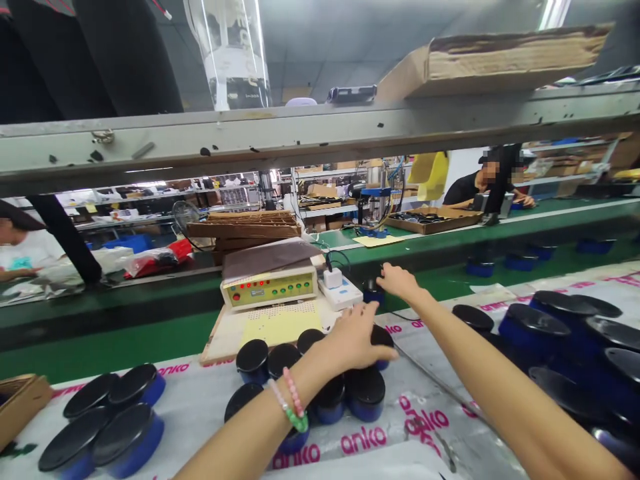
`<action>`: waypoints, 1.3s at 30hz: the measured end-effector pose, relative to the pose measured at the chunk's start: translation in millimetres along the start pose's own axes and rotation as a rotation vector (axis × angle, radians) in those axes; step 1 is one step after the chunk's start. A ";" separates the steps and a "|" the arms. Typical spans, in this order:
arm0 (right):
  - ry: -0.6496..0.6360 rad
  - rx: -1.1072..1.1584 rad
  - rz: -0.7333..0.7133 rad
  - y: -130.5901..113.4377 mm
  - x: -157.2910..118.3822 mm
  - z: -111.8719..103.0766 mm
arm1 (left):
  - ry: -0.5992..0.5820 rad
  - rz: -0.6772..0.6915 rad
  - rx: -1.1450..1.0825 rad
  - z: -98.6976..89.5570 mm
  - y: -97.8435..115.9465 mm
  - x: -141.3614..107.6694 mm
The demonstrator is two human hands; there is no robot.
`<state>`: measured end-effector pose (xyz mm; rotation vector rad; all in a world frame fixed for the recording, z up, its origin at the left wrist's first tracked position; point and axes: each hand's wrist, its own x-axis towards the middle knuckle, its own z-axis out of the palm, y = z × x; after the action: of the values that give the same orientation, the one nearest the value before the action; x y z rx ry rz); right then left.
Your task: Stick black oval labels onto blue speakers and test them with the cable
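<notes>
My left hand (353, 340) lies over a cluster of round blue units with black tops, its fingertips and thumb against one unit (383, 337). I cannot tell if it grips that unit. My right hand (397, 281) reaches past it, with bunched fingers close to a dark-topped blue unit (373, 291) beside a white power strip (343, 293). Beaded bracelets circle my left wrist. A yellow-faced electronic tester (270, 290) with red lights stands beyond the cluster. More units sit at lower left (107, 423) and at right (533, 327) on a printed plastic sheet (363, 440).
A green conveyor (150, 327) with blue units (480, 267) runs behind the bench, under a grey metal rail (200, 143). A co-worker (473, 187) sits at the far right behind a cardboard tray (433, 220). Another person (25, 253) sits at far left. A cardboard box (17, 407) stands at lower left.
</notes>
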<state>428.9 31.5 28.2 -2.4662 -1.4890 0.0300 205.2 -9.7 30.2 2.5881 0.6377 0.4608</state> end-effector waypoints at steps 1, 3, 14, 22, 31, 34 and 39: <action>-0.008 0.007 0.003 1.3 0.5 -4.1 | 0.059 -0.013 -0.028 -6.7 0.2 -1.4; -0.031 0.025 -0.001 0.8 -1.9 -10.4 | 0.164 -0.039 -0.087 -19.0 0.1 -5.4; 0.189 0.285 0.020 -57.6 -59.2 -37.4 | 0.441 -0.039 -0.261 -57.9 0.6 -72.2; 0.258 0.570 -0.516 -123.2 -173.1 -92.9 | 0.804 -0.076 -0.846 -81.7 17.0 -80.4; 0.326 0.472 -1.010 -131.3 -228.5 -69.9 | 0.503 -0.346 -1.544 -102.9 21.4 -158.9; 0.419 0.450 -1.089 -136.4 -233.3 -61.4 | 0.486 -0.384 -1.688 -97.4 26.4 -167.4; 0.539 0.362 -1.142 -136.6 -245.9 -62.0 | 0.499 -0.268 -1.540 -86.0 23.5 -173.3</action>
<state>203.1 -135.8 91.2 -0.9730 -2.0999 -0.4783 33.0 -87.2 78.1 0.9238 0.4410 0.9876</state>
